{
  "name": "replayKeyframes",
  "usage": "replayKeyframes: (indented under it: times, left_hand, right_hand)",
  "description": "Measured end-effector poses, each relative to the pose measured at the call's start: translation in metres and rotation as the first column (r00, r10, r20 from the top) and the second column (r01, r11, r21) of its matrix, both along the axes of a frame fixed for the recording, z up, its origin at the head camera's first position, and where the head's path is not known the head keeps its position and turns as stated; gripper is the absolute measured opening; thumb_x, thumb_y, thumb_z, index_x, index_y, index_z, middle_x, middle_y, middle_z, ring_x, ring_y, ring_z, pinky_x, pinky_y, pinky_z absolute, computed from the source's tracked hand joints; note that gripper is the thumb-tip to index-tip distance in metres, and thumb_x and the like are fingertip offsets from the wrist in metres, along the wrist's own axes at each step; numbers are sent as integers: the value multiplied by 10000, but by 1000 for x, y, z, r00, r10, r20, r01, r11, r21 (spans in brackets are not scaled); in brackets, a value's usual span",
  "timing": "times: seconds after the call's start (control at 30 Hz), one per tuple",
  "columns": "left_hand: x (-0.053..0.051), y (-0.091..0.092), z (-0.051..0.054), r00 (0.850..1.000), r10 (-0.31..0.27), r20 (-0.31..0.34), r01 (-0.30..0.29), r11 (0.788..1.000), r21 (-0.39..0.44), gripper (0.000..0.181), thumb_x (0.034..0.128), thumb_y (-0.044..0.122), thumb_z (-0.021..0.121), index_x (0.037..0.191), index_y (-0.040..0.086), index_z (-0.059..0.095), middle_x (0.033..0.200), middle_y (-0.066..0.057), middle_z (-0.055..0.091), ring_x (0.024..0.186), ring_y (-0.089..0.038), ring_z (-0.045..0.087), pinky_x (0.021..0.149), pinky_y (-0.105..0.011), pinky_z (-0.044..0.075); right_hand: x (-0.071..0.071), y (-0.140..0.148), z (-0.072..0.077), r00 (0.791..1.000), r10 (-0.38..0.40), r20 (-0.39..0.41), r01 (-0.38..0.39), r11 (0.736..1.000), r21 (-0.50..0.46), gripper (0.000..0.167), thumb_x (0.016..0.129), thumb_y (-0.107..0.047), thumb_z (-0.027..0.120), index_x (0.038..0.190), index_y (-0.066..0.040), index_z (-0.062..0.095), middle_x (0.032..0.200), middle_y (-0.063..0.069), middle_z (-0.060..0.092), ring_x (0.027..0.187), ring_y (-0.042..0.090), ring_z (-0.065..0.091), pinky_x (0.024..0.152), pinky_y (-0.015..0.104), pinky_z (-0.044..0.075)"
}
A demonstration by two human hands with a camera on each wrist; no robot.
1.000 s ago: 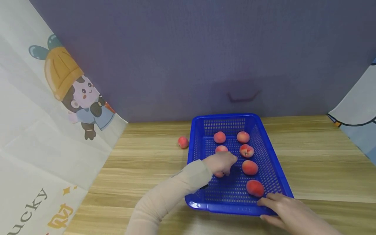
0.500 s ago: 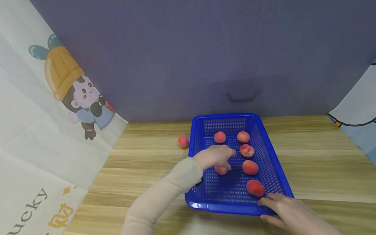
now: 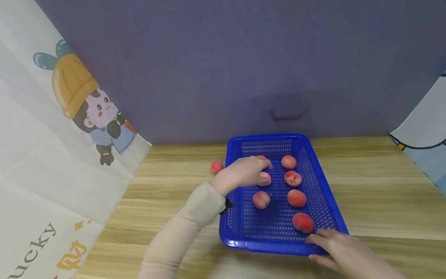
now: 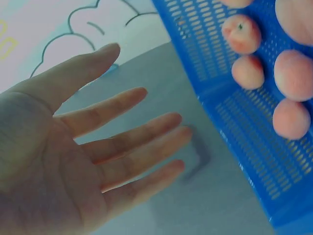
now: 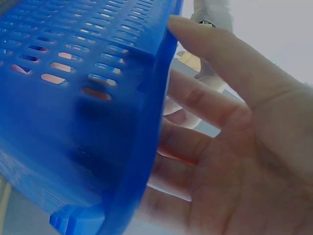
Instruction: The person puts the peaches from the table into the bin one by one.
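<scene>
In the head view a blue plastic basket stands on the table with several red-pink peaches in it, in two rough rows. My left hand hovers over the basket's left side, fingers spread and holding nothing, as the left wrist view also shows. It partly covers two peaches of the left row, the middle one and the far one. A nearer peach lies uncovered. At the near right corner my right hand grips the basket rim, thumb on one side and fingers on the other.
One peach lies on the wooden table, outside the basket on its left. A grey-purple panel rises behind the table. A white cartoon-printed sheet borders the left side.
My left hand has moved away from the near-left peach, back and to the left over the basket. That peach is now uncovered. My right hand stays on the rim.
</scene>
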State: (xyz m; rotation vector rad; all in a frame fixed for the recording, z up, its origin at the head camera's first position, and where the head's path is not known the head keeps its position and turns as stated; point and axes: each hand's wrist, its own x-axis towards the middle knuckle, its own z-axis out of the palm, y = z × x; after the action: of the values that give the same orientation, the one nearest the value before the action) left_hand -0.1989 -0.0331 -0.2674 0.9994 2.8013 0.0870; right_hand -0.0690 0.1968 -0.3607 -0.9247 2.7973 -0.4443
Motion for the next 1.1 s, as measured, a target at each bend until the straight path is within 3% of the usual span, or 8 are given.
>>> replayKeyframes:
  times: [0.2,0.37,0.6,0.93,1.1]
  left_hand:
    - [-4,-21,7,995,31,-94,-16,987,162,252,844,304,578,1060,177,599,1040,33,594,975,-112,538,798,-278,445]
    - [-9,-38,7,986,92,-137,-53,962,268,256,833,271,596,1057,147,609,986,-9,611,918,-133,557,747,-308,464]
    - [-17,-59,-2,950,225,-216,-126,909,397,216,815,207,616,1013,124,630,940,-39,631,853,-175,598,700,-339,475]
    - [-36,-84,-28,910,368,-193,-220,821,526,206,801,118,616,1002,73,635,949,-91,611,885,-217,587,719,-344,482]
    - [-44,-95,-43,907,399,-134,-274,802,531,261,794,66,593,1051,22,607,1016,-141,586,940,-270,565,793,-372,464]
  right_hand:
    - [-1,-1,2,999,-17,48,16,1000,6,362,792,-431,580,976,-123,629,955,100,623,838,321,591,643,490,482]
    - [0,-1,1,1000,-6,16,6,1000,-2,352,791,-420,588,968,-118,630,942,93,625,823,311,595,635,477,486]
    - [-1,0,0,1000,-7,18,7,1000,3,347,792,-422,586,961,-122,630,934,90,624,809,301,597,625,468,488]
    - [0,0,0,1000,-11,5,11,1000,6,344,789,-428,588,957,-130,628,932,89,621,803,301,598,622,467,489]
    - [0,0,-1,1000,-2,-14,2,1000,4,336,787,-425,591,948,-133,629,917,76,623,788,285,600,614,449,493]
